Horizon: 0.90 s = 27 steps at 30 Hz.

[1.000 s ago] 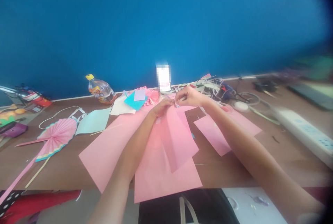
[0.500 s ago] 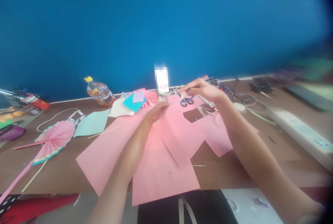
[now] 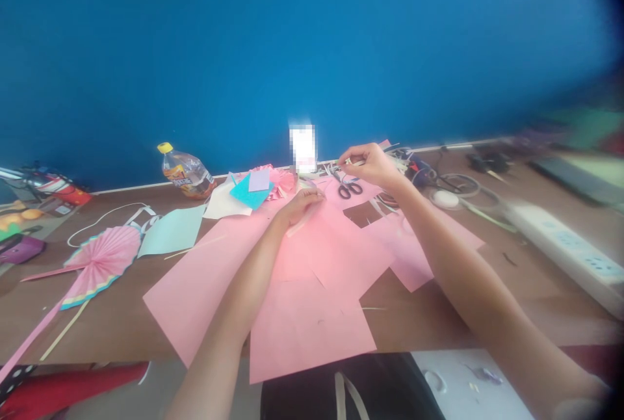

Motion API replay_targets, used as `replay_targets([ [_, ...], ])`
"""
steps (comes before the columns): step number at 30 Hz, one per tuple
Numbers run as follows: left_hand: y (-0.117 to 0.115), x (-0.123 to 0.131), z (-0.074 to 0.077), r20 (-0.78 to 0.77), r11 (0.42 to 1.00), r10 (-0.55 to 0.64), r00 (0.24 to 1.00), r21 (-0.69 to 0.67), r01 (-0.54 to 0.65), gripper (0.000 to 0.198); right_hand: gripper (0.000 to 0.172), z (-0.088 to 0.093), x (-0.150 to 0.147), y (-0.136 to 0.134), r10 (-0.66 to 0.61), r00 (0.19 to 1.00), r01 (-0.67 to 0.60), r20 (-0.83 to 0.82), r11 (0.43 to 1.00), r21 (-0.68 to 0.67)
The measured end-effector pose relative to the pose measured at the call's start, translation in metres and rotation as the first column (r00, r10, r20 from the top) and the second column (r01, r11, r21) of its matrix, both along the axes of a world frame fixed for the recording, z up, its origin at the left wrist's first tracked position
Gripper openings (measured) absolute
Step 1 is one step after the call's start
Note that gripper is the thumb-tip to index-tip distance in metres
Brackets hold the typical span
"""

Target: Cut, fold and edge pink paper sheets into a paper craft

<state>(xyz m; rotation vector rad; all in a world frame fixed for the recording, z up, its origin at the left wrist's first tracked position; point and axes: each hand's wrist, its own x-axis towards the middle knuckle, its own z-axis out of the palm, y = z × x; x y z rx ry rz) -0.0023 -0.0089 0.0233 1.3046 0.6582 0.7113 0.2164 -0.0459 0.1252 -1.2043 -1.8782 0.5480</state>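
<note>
My left hand (image 3: pixel 303 207) is closed over the middle of the pink paper sheets, pinching a narrow pale strip (image 3: pixel 301 225) that sticks out below its fingers. My right hand (image 3: pixel 370 164) hovers above the back of the sheets, its thumb and fingers pressed together; what is between them is too small to tell. Just below that hand a pair of scissors (image 3: pixel 350 190) with dark handles lies on pink paper. Several pink sheets (image 3: pixel 312 332) overlap across the table under both forearms.
To the left lie a pleated pink paper fan (image 3: pixel 104 261) and a light green sheet (image 3: pixel 171 231). A plastic bottle (image 3: pixel 186 173) leans tilted near the blue wall. Blue and lilac squares (image 3: pixel 251 192) sit behind my left hand. A white power strip (image 3: pixel 565 254) lies at right.
My right hand has moved slightly up and right, uncovering more of the scissors. A pink sheet under my hands has shifted right and lies flatter. My left hand stays almost in place.
</note>
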Motion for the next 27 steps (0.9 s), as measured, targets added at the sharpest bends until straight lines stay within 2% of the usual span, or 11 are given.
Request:
replay_targets([
  [2, 0.000, 0.000, 0.000, -0.006, 0.999, -0.002, 1.000, 0.051, 0.003, 0.018, 0.024, -0.012, -0.002, 0.007, -0.143, 0.989, 0.141, 0.035, 0.988, 0.065],
  [5, -0.001, 0.000, 0.001, -0.008, 0.994, -0.005, 1.000, 0.108, 0.006, 0.017, 0.028, -0.032, -0.005, 0.018, -0.357, 0.925, 0.338, 0.127, 0.929, 0.153],
  [8, -0.001, 0.001, 0.001, -0.020, 0.993, 0.020, 1.000, 0.119, -0.017, 0.018, 0.031, -0.049, -0.005, 0.026, -0.458, 0.849, 0.429, 0.264, 0.888, 0.163],
  [12, -0.001, 0.003, -0.001, -0.039, 0.995, 0.054, 0.998, 0.089, -0.050, 0.021, 0.033, -0.063, -0.002, 0.034, -0.365, 0.841, 0.366, 0.400, 0.927, 0.076],
  [16, 0.000, 0.005, -0.003, -0.047, 0.998, 0.019, 0.999, 0.059, -0.016, 0.026, 0.036, -0.070, 0.003, 0.041, -0.100, 0.878, 0.120, 0.468, 0.993, -0.012],
  [19, 0.001, 0.005, -0.004, -0.037, 0.999, 0.022, 0.999, 0.029, -0.021, 0.029, 0.037, -0.074, 0.006, 0.045, 0.028, 0.864, 0.017, 0.503, 0.996, -0.083],
  [22, 0.002, 0.004, -0.006, -0.012, 0.999, 0.039, 0.999, 0.012, -0.038, 0.031, 0.036, -0.080, 0.008, 0.047, -0.029, 0.834, 0.042, 0.551, 0.999, -0.011],
  [25, 0.002, 0.004, -0.007, -0.012, 0.998, 0.043, 0.999, 0.039, -0.042, 0.033, 0.032, -0.083, 0.010, 0.047, -0.167, 0.769, 0.152, 0.617, 0.985, 0.078],
  [27, 0.001, 0.004, -0.007, -0.023, 0.997, 0.035, 0.999, 0.067, -0.033, 0.035, 0.025, -0.082, 0.010, 0.045, -0.206, 0.727, 0.205, 0.655, 0.976, 0.080],
])
